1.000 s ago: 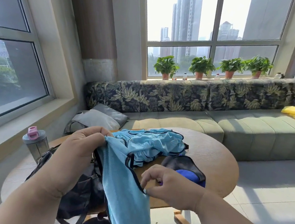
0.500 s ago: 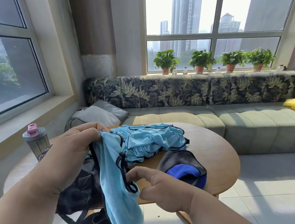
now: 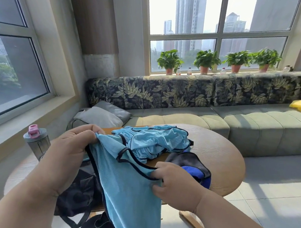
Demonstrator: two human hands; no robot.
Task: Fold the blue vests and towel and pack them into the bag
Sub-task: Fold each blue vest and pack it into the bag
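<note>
A light blue mesh vest (image 3: 128, 188) with dark trim hangs in front of me above the table's near edge. My left hand (image 3: 70, 152) pinches one shoulder of it, and my right hand (image 3: 174, 185) grips the other shoulder, so the neckline stretches between them. More blue vests (image 3: 154, 141) lie crumpled in a pile on the round wooden table (image 3: 220, 156). A grey and blue towel (image 3: 194, 168) lies beside the pile, partly behind my right hand. The black bag (image 3: 79, 195) sits on the table's near left, partly hidden by the held vest and my left arm.
A grey bottle with a pink lid (image 3: 36, 142) stands at the table's left, near the window sill. A green sofa (image 3: 254, 123) with a grey cushion (image 3: 102, 115) runs behind the table. Tiled floor (image 3: 276, 188) lies to the right.
My right hand has taken hold of the vest's other shoulder and moved right, away from my left hand, spreading the vest's top open between both hands.
</note>
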